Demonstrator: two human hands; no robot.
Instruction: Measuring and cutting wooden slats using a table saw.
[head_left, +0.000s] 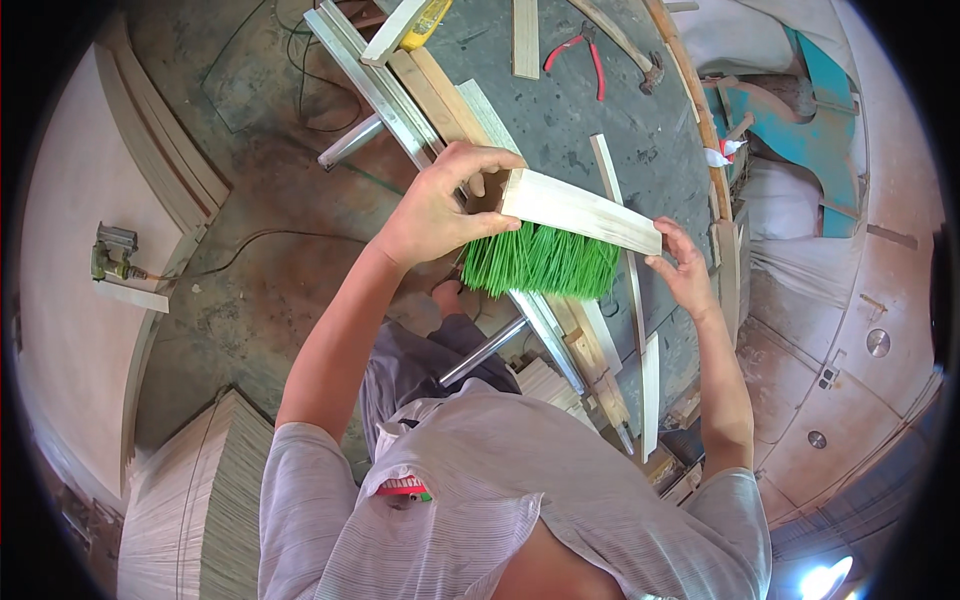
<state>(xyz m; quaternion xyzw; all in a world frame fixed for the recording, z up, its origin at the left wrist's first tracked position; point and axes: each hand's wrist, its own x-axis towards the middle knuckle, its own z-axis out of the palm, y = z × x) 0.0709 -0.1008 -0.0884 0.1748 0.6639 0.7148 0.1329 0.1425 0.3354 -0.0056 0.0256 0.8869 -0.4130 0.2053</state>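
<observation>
A wooden brush with long green bristles (pixel 540 262) is held up level in front of me, over the near edge of the bench. Its pale wooden block (pixel 582 208) lies above the bristles, which hang downward. My left hand (pixel 445 205) is closed on the block's left end, thumb below and fingers above. At the other end, my right hand (pixel 685 268) pinches the block's right tip between thumb and fingers. The bristles hide part of the bench edge behind them.
On the dark bench top (pixel 560 110) lie red-handled pliers (pixel 590 55), a hammer (pixel 640 65) and thin wood strips (pixel 625 240). Metal rails (pixel 375 80) run along its edge. Left, a nail gun (pixel 115 255) with a hose rests on boards (pixel 80 330); stacked panels (pixel 190 500) stand nearby.
</observation>
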